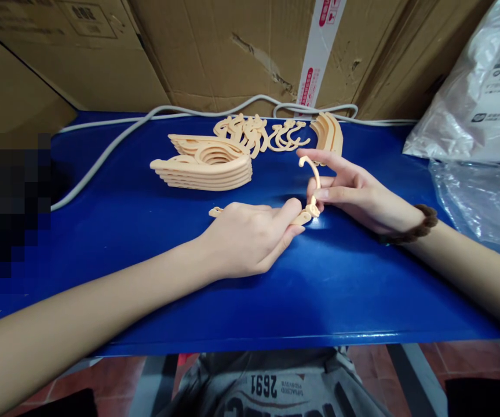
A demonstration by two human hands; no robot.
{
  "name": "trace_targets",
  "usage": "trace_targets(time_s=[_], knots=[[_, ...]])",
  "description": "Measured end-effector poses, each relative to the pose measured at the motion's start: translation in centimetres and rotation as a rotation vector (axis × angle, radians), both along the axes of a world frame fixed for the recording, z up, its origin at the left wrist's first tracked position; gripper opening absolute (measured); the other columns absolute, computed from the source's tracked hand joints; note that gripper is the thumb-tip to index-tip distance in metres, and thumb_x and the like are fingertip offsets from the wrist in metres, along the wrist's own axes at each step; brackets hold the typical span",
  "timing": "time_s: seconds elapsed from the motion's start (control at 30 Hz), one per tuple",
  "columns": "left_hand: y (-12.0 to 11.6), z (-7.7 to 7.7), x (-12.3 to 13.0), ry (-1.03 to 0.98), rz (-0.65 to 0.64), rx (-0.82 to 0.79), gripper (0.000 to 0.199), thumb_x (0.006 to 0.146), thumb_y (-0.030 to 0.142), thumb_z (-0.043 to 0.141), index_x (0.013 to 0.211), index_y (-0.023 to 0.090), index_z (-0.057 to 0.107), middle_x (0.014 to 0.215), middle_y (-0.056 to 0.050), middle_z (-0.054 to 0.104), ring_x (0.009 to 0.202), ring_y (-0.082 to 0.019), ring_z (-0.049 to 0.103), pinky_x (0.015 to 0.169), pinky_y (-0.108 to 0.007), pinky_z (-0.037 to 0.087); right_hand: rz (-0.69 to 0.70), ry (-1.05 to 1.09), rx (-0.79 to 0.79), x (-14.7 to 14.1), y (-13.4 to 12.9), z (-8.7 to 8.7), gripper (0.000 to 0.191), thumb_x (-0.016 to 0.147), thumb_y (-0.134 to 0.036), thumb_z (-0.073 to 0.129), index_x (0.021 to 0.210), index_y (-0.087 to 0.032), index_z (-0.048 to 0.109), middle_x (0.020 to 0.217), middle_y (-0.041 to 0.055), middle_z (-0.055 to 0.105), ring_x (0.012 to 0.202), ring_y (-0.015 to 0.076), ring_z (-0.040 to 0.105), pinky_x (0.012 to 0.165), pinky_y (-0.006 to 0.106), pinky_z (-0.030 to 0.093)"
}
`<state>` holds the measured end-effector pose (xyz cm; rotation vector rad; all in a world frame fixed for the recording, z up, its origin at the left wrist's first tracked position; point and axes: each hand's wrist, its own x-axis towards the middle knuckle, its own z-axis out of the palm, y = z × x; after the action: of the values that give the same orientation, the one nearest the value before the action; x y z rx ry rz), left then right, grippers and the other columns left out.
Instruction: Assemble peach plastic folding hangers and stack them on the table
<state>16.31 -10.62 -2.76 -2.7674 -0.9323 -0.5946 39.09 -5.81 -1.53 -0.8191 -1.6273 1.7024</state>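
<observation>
My left hand (250, 237) is closed around a cream plastic hanger arm (302, 218); its ends stick out on both sides of the hand and its middle is hidden. Between thumb and fingers, my right hand (354, 188) pinches a cream hanger hook (316, 174), its curved tip upward. The hook's lower end meets the arm's right end; whether they are joined I cannot tell. Behind my hands lies a stack of hanger arms (206, 174). Loose hooks (287, 136) and a tangle of several more hooks (243, 130) sit farther back.
More curved hanger arms (330, 133) stand at the back right of the blue table (145, 295). A white cable (145, 119) runs along the back, before cardboard boxes (232, 58). Clear plastic bags (471, 116) rest at the right.
</observation>
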Motion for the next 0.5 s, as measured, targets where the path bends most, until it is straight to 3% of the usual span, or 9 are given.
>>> trace_targets(time_s=[0.3,0.5], knots=[[0.13,-0.72,-0.28,-0.049,0.012,0.015,0.028,0.108,0.030,0.023,0.102,0.019,0.049,0.065,0.002,0.066,0.050,-0.019,0.064,0.044,-0.030,0.027,-0.015,0.025,-0.043,-0.04,-0.06,0.11,0.070,0.087,-0.016,0.071,0.151,-0.019,0.043,0.084,-0.0034,0.071,0.070,0.0097,0.063,0.071,0.025,0.053],[0.18,-0.41,-0.41,-0.065,0.024,0.011,0.037,0.110,0.032,0.020,0.098,0.019,0.053,0.066,0.001,0.065,0.054,-0.016,0.063,0.048,-0.028,0.030,-0.044,0.029,-0.065,-0.02,-0.07,0.17,0.068,0.086,-0.018,0.074,0.149,-0.021,0.047,0.081,-0.0035,0.069,0.068,0.0102,0.061,0.070,0.025,0.053]])
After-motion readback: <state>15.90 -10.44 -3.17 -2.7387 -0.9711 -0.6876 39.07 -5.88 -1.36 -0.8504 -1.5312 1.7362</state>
